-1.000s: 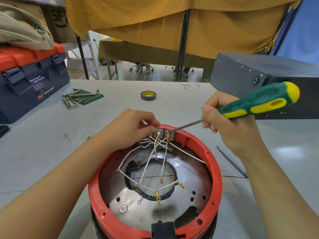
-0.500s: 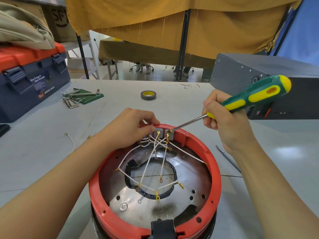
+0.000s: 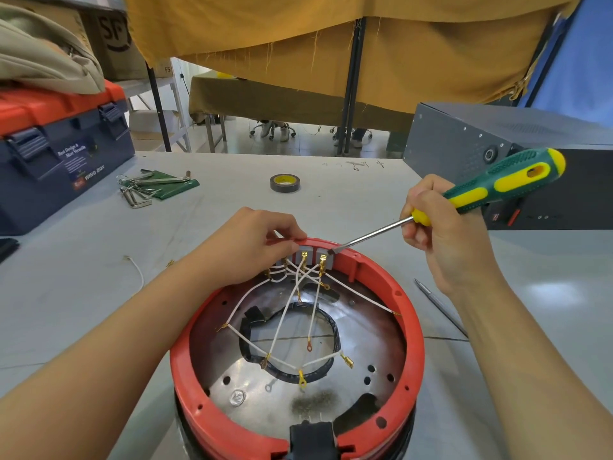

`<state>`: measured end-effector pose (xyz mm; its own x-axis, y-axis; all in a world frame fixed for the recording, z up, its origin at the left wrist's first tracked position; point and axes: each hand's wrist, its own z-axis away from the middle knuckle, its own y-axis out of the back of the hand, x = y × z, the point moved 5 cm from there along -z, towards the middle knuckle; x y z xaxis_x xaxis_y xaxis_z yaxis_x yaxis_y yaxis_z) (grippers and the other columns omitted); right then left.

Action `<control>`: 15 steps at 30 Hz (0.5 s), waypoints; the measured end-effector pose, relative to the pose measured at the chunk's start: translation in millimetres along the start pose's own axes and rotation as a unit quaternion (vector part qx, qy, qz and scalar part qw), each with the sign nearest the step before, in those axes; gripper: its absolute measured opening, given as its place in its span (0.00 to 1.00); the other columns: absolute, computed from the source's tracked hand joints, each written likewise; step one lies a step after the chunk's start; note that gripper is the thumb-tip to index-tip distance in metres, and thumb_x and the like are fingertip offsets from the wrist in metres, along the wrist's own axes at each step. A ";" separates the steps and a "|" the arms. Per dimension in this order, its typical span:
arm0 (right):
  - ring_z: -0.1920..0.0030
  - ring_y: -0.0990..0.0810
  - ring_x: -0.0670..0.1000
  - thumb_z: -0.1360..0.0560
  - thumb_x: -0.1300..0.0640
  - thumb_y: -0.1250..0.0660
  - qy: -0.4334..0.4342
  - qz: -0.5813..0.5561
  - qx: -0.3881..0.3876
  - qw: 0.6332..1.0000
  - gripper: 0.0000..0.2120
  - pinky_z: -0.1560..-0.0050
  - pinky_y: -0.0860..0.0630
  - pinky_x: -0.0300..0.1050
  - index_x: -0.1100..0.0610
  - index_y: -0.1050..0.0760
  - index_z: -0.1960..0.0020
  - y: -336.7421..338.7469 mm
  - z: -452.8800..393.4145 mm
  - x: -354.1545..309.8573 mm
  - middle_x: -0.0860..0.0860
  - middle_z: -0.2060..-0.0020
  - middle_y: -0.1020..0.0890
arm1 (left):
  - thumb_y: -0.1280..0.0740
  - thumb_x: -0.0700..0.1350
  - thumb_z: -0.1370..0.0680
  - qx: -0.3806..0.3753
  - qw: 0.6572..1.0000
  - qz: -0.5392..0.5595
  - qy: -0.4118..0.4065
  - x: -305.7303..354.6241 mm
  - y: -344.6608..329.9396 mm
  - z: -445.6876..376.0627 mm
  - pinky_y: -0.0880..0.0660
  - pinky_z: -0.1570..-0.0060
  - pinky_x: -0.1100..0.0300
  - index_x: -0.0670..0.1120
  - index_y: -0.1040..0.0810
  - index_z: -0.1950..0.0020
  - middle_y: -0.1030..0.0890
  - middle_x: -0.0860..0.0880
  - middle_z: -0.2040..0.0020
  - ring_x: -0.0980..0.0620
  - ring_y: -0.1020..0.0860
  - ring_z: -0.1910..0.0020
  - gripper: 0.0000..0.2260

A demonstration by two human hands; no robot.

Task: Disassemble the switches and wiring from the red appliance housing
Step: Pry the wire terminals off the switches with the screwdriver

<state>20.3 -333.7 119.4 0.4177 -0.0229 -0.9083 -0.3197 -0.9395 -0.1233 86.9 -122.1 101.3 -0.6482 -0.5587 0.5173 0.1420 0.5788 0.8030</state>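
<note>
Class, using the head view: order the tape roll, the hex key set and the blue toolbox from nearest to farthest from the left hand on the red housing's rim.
Measured from the left hand:
1. Tape roll, just beyond it on the table, slightly right.
2. Hex key set, farther off to the left.
3. Blue toolbox, at the far left edge.

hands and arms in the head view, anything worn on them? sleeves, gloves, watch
Nothing worn that the frame shows. The left hand and the right hand are bare, with no gloves and no rings visible. Both forearms are bare to the frame edge: no sleeves, watch or bands. Fingernails look short and unpainted.
</note>
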 end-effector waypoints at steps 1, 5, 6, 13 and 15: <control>0.79 0.32 0.42 0.33 0.59 0.39 0.003 0.009 -0.005 1.000 0.12 0.75 0.34 0.32 0.51 0.30 0.74 -0.9 0.9 -0.6 0.48 0.77 0.28 | 0.31 0.43 0.24 0.000 1.000 -0.001 0.000 -0.1 0.2 0.0 0.31 0.61 0.76 0.52 0.18 0.51 0.18 0.57 0.61 0.62 0.21 0.60 0.05; 0.79 0.31 0.42 0.31 0.59 0.39 0.024 0.024 -0.016 0.999 0.12 0.75 0.34 0.30 0.52 0.31 0.73 -4.3 4.6 -3.6 0.47 0.77 0.28 | 0.31 0.43 0.24 0.000 1.000 -0.005 -0.001 0.8 0.3 -0.3 0.31 0.61 0.76 0.52 0.18 0.51 0.19 0.57 0.61 0.63 0.22 0.60 0.05; 0.78 0.31 0.42 0.30 0.59 0.39 0.030 0.024 -0.017 0.999 0.11 0.75 0.35 0.30 0.54 0.31 0.71 -4.9 5.6 -4.8 0.46 0.77 0.28 | 0.31 0.43 0.24 0.001 1.000 -0.005 -0.002 1.0 0.3 -0.3 0.31 0.61 0.76 0.51 0.18 0.51 0.18 0.57 0.61 0.63 0.22 0.59 0.05; 0.77 0.29 0.43 0.30 0.58 0.38 0.055 0.037 -0.005 0.998 0.10 0.76 0.35 0.31 0.57 0.32 0.69 -7.2 13.0 -8.4 0.46 0.77 0.28 | 0.31 0.42 0.24 0.001 1.000 0.001 -0.004 1.6 0.6 -0.5 0.31 0.61 0.76 0.50 0.18 0.51 0.20 0.62 0.62 0.68 0.23 0.61 0.05; 0.77 0.29 0.44 0.29 0.58 0.38 0.062 0.039 -0.003 0.997 0.10 0.76 0.35 0.31 0.57 0.31 0.69 -8.0 14.6 -9.5 0.46 0.77 0.28 | 0.31 0.42 0.24 0.003 1.000 -0.002 -0.007 2.1 0.8 -0.3 0.32 0.61 0.77 0.50 0.18 0.51 0.22 0.65 0.62 0.70 0.24 0.60 0.05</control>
<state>6.5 -321.0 123.2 0.4949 -0.1371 -0.8581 -0.3496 -0.9354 -0.0522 85.9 -123.0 103.1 -0.6592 -0.5530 0.5096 0.1348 0.5798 0.8035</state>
